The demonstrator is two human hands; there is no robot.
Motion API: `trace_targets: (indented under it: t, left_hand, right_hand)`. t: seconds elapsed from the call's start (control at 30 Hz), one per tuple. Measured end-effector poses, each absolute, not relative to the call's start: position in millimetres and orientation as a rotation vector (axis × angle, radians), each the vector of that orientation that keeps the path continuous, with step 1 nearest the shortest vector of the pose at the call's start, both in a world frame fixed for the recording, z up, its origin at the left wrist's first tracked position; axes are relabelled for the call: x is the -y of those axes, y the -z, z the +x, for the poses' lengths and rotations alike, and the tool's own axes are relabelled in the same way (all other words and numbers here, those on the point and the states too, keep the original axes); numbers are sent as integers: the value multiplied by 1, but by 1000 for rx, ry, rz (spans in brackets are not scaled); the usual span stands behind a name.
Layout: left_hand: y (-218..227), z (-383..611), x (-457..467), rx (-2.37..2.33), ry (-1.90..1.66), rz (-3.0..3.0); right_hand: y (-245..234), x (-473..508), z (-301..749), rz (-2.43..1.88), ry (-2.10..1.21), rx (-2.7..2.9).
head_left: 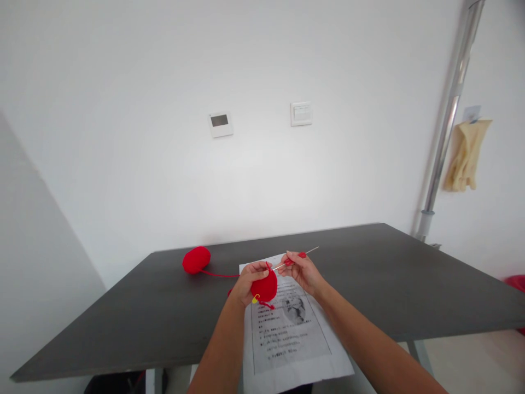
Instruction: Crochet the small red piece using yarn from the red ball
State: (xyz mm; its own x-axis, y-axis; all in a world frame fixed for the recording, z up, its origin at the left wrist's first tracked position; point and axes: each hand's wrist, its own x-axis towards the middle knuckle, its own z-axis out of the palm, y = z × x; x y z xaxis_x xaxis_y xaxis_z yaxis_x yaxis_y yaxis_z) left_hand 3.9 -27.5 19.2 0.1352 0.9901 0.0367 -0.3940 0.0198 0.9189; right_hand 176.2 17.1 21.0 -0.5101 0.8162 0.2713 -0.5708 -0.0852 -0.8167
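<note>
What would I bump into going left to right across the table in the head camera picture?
Red yarn ball → left hand → red crochet circle → right hand, holding a crochet hook.

The yarn ball (pixel 196 259) and round crocheted piece (pixel 264 287) look soft, matt. The hook (pixel 296 258) shaft gleams metallic. The table (pixel 164 312) is matt dark; the sheet (pixel 287 334) is paper.

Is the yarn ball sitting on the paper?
No, the yarn ball lies on the bare table, left of the paper.
</note>
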Motion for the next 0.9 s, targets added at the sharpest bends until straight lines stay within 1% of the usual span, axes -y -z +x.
trace_targets:
  t: [0.17, 0.43, 0.73, 0.9]
  left_hand:
    - [-16, 2, 24, -830, -1338, 933]
    - [-17, 2, 22, -866, -1436, 869]
    - [-19, 3, 24, -900, -1466, 861]
    - [-22, 4, 24, -903, -1475, 862]
  right_hand:
    - [-23, -13, 174, -308, -1713, 1215]
    - [-22, -9, 167, -376, -1465, 1370]
    - [-18, -11, 166, -413, -1443, 1366]
    - [-20, -8, 169, -417, -1325, 1559]
